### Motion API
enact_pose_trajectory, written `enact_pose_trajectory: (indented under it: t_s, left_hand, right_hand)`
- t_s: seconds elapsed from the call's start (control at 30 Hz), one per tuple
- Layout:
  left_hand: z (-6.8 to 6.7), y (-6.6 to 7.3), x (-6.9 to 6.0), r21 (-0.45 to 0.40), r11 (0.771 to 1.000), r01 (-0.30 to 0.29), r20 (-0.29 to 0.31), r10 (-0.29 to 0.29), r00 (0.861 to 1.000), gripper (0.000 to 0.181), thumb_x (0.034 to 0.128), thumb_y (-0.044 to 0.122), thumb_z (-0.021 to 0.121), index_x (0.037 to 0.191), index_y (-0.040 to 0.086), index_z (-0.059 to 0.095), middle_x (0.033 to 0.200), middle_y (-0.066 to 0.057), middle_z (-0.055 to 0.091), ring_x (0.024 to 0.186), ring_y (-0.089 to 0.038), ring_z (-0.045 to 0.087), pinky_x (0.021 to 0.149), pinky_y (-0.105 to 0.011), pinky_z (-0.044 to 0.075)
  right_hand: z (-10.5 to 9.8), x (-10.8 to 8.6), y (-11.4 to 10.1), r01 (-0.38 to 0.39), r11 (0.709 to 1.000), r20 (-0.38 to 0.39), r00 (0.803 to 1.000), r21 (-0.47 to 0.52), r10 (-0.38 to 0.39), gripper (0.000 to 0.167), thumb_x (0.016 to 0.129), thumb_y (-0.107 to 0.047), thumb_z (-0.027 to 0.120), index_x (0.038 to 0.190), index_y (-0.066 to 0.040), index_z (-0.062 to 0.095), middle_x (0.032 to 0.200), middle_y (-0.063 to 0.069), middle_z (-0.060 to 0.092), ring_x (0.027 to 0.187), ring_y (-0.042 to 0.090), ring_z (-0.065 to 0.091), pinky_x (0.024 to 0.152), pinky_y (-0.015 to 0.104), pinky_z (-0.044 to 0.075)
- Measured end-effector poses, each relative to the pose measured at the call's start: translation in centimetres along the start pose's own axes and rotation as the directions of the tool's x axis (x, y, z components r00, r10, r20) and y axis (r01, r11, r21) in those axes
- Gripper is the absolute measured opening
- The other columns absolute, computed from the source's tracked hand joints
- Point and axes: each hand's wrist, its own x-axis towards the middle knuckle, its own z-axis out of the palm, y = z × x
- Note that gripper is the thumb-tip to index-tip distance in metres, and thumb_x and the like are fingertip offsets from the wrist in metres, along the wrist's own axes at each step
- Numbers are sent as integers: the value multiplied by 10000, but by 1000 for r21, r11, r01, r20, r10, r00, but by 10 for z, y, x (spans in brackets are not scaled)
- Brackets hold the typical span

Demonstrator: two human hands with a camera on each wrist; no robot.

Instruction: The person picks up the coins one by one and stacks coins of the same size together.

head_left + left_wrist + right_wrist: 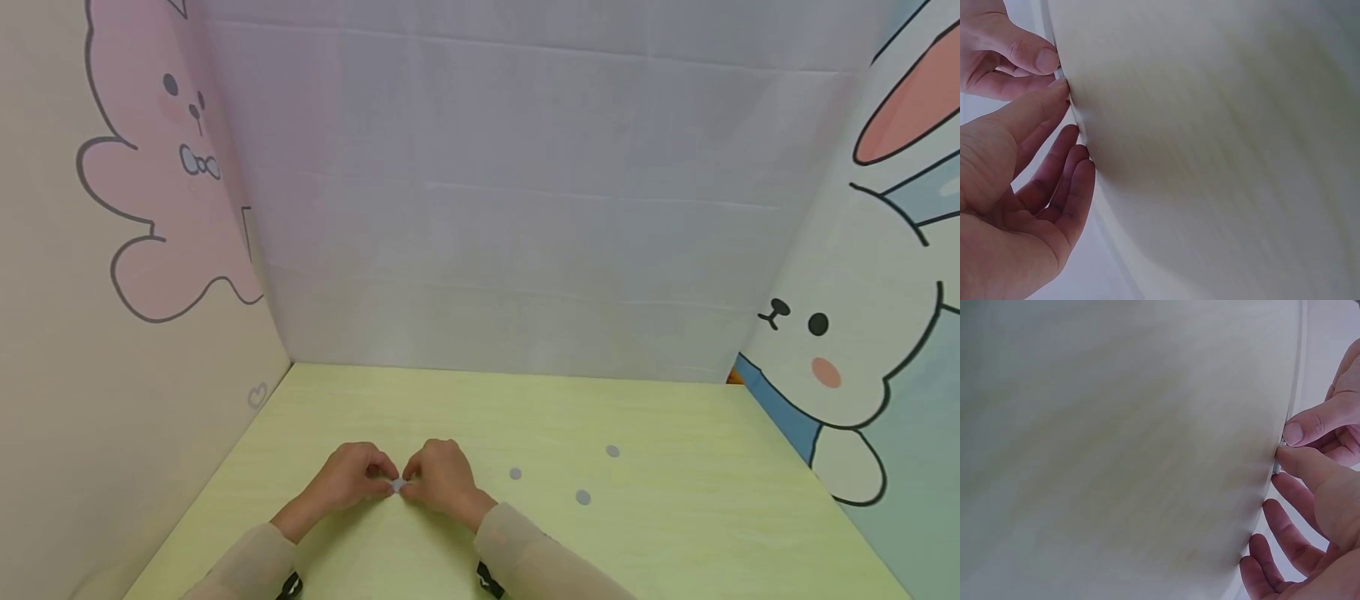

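Observation:
A small thin grey disc (397, 484) lies between my two hands, low over the yellow tabletop, mostly hidden by fingertips. My left hand (348, 477) pinches its left side with thumb and forefinger. From the right, my right hand (441, 477) pinches it the same way. The left wrist view shows the left hand (1029, 181) with its other fingers loosely bent, tips at the table surface. In the right wrist view the disc (1277, 467) shows as a thin grey edge at the fingertips of the right hand (1313, 519).
Three flat grey discs lie to the right of the hands: a near one (515, 473), a front one (583, 497) and a farther one (612, 451). The pale yellow table (675, 533) meets a white cloth backdrop (510, 208) behind, with cartoon-printed walls on both sides.

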Motion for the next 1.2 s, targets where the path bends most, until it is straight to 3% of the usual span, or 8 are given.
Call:
enact_pose_trajectory:
  t_s: [0.37, 0.8, 0.97, 1.2]
  left_hand:
    - [1, 0, 3, 37, 999, -25, -4, 25, 1000, 131, 814, 126, 922, 893, 170, 827, 862, 89, 728, 761, -59, 576, 663, -245, 462]
    - [2, -1, 2, 52, 997, -64, -15, 64, 998, 121, 821, 133, 921, 883, 176, 826, 846, 101, 726, 759, -68, 612, 666, -240, 474]
    - [2, 0, 1, 61, 997, -54, -21, 56, 998, 120, 816, 139, 925, 875, 179, 829, 844, 101, 729, 762, -75, 613, 667, -242, 475]
    - [3, -1, 2, 55, 998, -30, -21, 31, 999, 104, 827, 168, 923, 874, 181, 832, 849, 98, 726, 757, -60, 608, 666, -242, 484]
  right_hand:
    - [-2, 1, 0, -2, 999, -12, 1000, 32, 2, 56, 810, -247, 905, 800, -202, 873, 729, -100, 743, 654, 13, 515, 688, 171, 415]
    - [-4, 2, -1, -47, 997, 21, 999, 65, 46, 57, 803, -250, 916, 803, -210, 874, 795, -118, 772, 724, 38, 586, 696, 177, 443]
    - [-5, 2, 2, -41, 994, 62, 997, 98, 35, 41, 813, -222, 895, 835, -193, 876, 831, -117, 775, 780, 42, 613, 748, 187, 474]
    - [-19, -1, 17, -40, 985, 145, 989, 166, 15, 148, 850, -200, 881, 995, -169, 870, 911, -93, 753, 870, 56, 609, 807, 217, 495]
